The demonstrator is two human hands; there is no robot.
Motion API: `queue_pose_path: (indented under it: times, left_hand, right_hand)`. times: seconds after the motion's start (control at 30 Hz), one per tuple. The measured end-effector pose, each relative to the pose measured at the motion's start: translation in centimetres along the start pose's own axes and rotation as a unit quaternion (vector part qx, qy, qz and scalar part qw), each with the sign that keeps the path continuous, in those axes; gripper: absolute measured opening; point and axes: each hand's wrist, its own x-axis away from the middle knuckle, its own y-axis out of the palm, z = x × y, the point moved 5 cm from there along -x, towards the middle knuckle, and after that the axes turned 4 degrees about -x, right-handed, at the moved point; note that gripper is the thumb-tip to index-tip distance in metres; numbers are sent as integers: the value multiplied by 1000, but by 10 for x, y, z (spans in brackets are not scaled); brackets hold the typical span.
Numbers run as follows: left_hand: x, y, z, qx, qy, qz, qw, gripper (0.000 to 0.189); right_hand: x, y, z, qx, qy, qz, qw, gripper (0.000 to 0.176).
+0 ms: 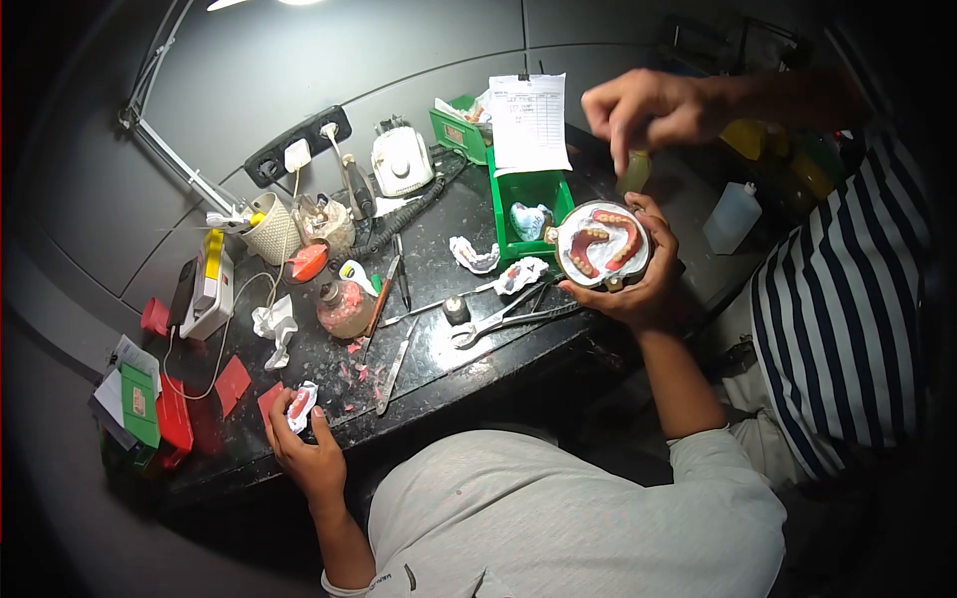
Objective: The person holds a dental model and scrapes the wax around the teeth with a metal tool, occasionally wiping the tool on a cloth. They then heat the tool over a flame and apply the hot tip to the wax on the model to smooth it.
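Observation:
My left hand point(307, 453), low at the left by the bench's front edge, is closed on a small white plaster dental cast point(302, 407) with pink-red material on it. On the right, my right hand point(653, 274) grips a round metal denture flask point(564, 269) from its right and lower sides. White plaster fills the flask, and two pink dentures with teeth are set in it, face up. Above the flask is another person's hand point(658, 108), its fingers pointing down and apart from it. A green bin point(505, 211) stands just left of the flask, holding a bluish-white lump.
Pliers point(488, 327), a knife point(396, 369), a glass burner bottle point(344, 309) and plaster casts point(474, 256) lie mid-bench. A white control box point(401, 159) stands behind. At right are a plastic bottle point(733, 217) and a person in a striped shirt point(837, 309).

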Motion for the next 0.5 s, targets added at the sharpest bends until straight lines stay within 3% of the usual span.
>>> queue_pose_path:
  times: [0.5]
  left_hand:
    - [2, 5, -7, -4, 19, 11, 1000, 43]
  right_hand:
    - [-1, -3, -5, 31, -23, -11, 999, 115]
